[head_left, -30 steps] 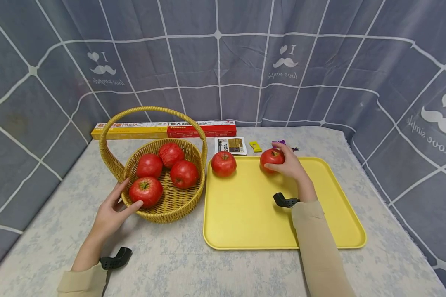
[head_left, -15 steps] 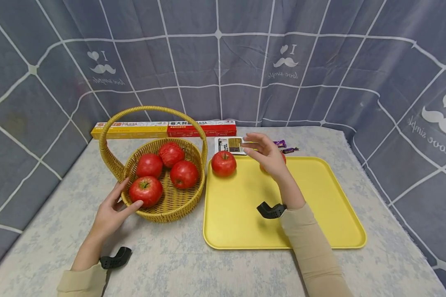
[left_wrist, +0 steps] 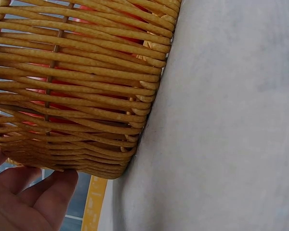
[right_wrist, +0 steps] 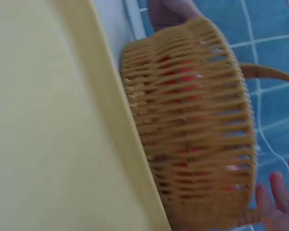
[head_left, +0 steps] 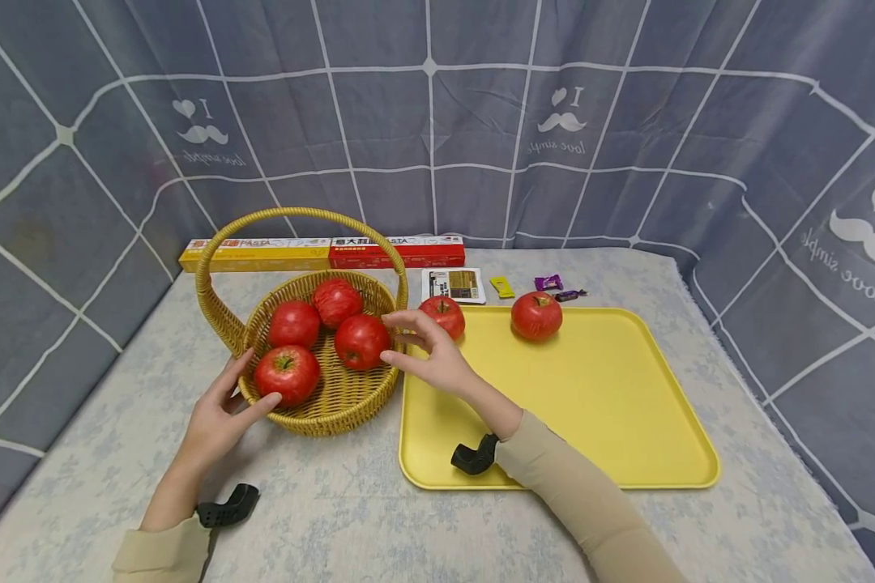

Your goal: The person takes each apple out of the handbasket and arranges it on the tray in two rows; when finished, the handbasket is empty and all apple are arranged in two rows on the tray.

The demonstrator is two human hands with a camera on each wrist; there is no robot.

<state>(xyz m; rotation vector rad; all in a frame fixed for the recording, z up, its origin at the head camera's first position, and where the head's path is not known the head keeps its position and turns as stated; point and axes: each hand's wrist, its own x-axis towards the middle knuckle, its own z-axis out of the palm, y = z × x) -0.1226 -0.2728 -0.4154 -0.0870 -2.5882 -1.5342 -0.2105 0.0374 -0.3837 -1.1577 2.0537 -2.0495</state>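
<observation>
At basket rim | left hand (head_left: 219,417) relaxed, fingers on wicker basket (head_left: 335,409) wall | right hand (head_left: 430,356) spread, holding nothing, at nearest apple (head_left: 361,341) | four apples inside | two on yellow tray (head_left: 627,437)

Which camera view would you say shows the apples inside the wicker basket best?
The head view: all four apples in the wicker basket show whole from above. The left wrist view gives only red slivers between the weave; the right wrist view gives blurred red patches.
</observation>
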